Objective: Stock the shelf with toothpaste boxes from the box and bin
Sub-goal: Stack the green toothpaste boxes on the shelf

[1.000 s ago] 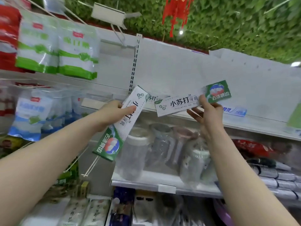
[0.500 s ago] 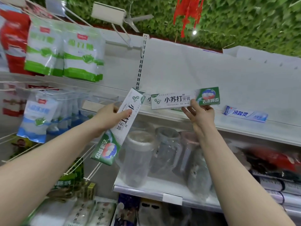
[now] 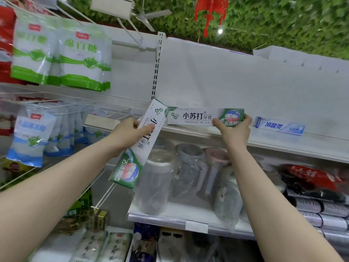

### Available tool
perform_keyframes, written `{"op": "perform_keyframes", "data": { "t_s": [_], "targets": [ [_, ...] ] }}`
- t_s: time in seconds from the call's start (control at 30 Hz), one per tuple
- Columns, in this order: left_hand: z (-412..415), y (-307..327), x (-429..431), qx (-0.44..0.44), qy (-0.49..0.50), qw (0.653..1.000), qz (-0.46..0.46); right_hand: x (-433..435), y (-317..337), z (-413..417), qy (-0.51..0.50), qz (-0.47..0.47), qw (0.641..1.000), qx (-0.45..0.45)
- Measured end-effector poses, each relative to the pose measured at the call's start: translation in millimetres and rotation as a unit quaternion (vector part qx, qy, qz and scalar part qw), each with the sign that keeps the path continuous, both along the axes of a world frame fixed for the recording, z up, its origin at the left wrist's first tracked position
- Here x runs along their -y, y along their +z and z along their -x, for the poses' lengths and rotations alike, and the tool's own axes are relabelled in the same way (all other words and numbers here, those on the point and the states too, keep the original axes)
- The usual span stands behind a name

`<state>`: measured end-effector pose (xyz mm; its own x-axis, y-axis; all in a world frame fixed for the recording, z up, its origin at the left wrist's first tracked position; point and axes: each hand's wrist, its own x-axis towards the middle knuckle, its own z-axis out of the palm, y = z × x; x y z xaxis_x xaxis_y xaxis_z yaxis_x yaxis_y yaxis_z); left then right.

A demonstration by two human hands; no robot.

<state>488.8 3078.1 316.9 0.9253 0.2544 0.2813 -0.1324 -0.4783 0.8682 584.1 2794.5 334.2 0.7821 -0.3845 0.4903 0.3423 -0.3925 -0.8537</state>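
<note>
A ceiling of green leaves (image 3: 273, 25) runs across the top, with a small bright lamp (image 3: 220, 31) set in it and a red ornament (image 3: 211, 10) hanging close by. A white fan (image 3: 149, 15) shows just left of the ornament. Below stands white store shelving — a plain back panel (image 3: 236, 82) beside a slotted upright (image 3: 158, 63). Wire racks (image 3: 56, 103) jut out at left. A lower shelf edge (image 3: 160, 219) carries a blank price tag (image 3: 196, 226).

One green-and-white toothpaste box (image 3: 204, 117) sits flat on the shelf (image 3: 283, 142); a second box (image 3: 140, 146) hangs tilted at its left end.
</note>
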Motion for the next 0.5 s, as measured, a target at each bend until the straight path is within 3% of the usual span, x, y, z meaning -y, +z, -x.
{"op": "perform_keyframes", "data": {
  "t_s": [0.13,0.5],
  "targets": [
    [0,-1,1,-0.005,-0.007,1.000,0.004,-11,-7,2,-0.114,0.192,0.973,-0.051],
    [6,-5,8,-0.006,-0.020,0.999,0.038,-36,-8,-8,-0.134,0.299,0.943,-0.063]
  ]
}}
